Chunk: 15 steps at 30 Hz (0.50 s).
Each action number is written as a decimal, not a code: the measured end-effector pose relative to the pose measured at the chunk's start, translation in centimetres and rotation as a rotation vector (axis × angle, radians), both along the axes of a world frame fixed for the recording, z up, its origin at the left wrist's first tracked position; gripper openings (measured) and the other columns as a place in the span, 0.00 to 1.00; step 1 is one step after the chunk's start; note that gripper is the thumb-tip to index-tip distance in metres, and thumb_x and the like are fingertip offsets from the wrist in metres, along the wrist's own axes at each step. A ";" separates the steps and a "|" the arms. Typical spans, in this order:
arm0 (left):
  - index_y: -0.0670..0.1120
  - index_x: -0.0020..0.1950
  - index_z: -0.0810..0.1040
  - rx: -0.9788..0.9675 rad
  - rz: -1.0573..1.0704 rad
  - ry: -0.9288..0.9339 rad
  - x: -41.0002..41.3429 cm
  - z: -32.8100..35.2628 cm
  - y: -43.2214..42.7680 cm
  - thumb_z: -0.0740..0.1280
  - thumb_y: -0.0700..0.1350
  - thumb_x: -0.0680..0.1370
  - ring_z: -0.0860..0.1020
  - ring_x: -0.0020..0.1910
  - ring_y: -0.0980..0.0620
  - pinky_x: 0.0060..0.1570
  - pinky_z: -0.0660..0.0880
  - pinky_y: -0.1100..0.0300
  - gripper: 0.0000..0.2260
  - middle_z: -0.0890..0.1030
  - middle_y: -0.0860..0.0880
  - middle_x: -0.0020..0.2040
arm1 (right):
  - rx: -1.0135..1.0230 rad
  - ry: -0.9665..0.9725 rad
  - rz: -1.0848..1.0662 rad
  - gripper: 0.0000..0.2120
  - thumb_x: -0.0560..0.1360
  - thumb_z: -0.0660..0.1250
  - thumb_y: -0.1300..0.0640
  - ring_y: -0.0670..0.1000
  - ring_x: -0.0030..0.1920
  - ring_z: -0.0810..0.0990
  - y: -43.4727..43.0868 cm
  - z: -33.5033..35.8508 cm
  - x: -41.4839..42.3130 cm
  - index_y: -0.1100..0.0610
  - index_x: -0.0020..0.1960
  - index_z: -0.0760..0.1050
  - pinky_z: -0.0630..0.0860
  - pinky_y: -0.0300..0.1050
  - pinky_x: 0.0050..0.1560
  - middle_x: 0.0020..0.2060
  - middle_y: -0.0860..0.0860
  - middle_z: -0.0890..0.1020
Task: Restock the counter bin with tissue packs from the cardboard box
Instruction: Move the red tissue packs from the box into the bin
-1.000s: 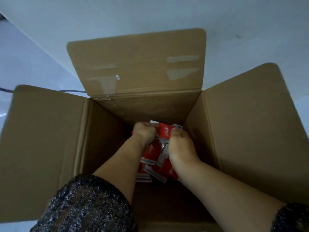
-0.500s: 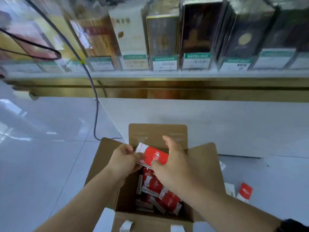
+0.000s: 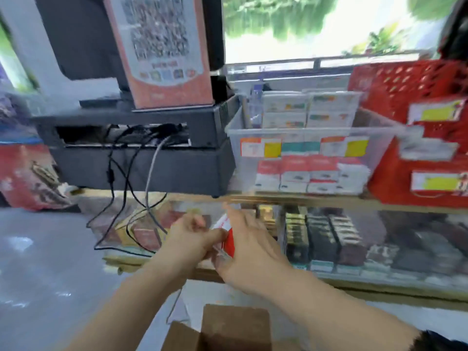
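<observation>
- The brown cardboard box [image 3: 228, 330] filled the view a second ago, with both hands deep inside it. Now only a flap of it shows at the bottom edge, because the view has swung up to the shop counter.
- The left hand [image 3: 190, 240] and right hand [image 3: 255, 252] have come up out of the box together. Between them they carry one red-and-white plastic-wrapped tissue pack [image 3: 228, 240], in the air in front of the glass display case [image 3: 379, 244] and below counter level.
- The left hand's fingers are curled and pinch the tissue pack's left side.
- The right hand has its thumb at the near lower edge and its fingers stretched along the far side. Motion blur hides how firmly it holds.
- The clear plastic counter bin [image 3: 304, 131] stands up and to the right of the hands, between the black till base [image 3: 141, 160] and the red perforated basket [image 3: 405, 92]. Similar red-and-white packs [image 3: 298, 173] are already stacked low inside it.
- The pick-up looks finished and the carry is under way. Lifting the tissue pack over the rim and setting it down is not yet done.
</observation>
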<state>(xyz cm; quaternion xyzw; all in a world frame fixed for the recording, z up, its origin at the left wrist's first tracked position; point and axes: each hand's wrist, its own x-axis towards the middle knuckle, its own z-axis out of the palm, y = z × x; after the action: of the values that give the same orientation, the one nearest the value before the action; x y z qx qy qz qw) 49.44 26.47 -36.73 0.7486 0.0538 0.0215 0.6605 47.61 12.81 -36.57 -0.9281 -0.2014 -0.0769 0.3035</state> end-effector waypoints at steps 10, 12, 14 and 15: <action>0.42 0.49 0.73 -0.027 -0.010 -0.336 0.4 17.7 -3.9 0.73 0.50 0.72 0.80 0.31 0.59 0.32 0.79 0.64 0.15 0.79 0.48 0.37 | 0.070 -0.345 -0.079 0.34 0.72 0.66 0.53 0.54 0.59 0.71 -3.2 16.3 1.9 0.38 0.71 0.54 0.69 0.45 0.52 0.60 0.52 0.69; 0.45 0.52 0.75 -0.098 -0.005 -0.356 1.2 20.1 -4.1 0.70 0.54 0.73 0.82 0.41 0.55 0.42 0.82 0.58 0.16 0.82 0.47 0.45 | 0.145 -0.451 -0.147 0.29 0.74 0.67 0.51 0.51 0.56 0.71 -4.1 19.2 3.3 0.39 0.69 0.57 0.67 0.42 0.50 0.59 0.52 0.69; 0.48 0.51 0.76 -0.174 -0.033 -0.360 2.1 21.9 -4.1 0.69 0.54 0.74 0.82 0.42 0.55 0.44 0.82 0.57 0.12 0.84 0.49 0.45 | 0.267 -0.516 -0.221 0.26 0.73 0.68 0.52 0.49 0.52 0.71 -4.9 22.0 5.3 0.40 0.66 0.61 0.67 0.37 0.49 0.56 0.52 0.69; 0.49 0.50 0.76 -0.212 -0.050 -0.357 2.5 22.5 -4.0 0.69 0.54 0.75 0.82 0.40 0.56 0.43 0.82 0.59 0.10 0.84 0.50 0.44 | 0.333 -0.522 -0.256 0.23 0.73 0.68 0.52 0.48 0.50 0.70 -5.3 23.2 6.4 0.40 0.64 0.62 0.66 0.35 0.46 0.54 0.51 0.69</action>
<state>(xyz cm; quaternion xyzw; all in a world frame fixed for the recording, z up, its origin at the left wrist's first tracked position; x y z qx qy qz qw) 51.96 22.48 -14.22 0.6603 -0.0809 0.1316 0.7350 54.05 7.54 -13.33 -0.8326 -0.1385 -0.3813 0.3771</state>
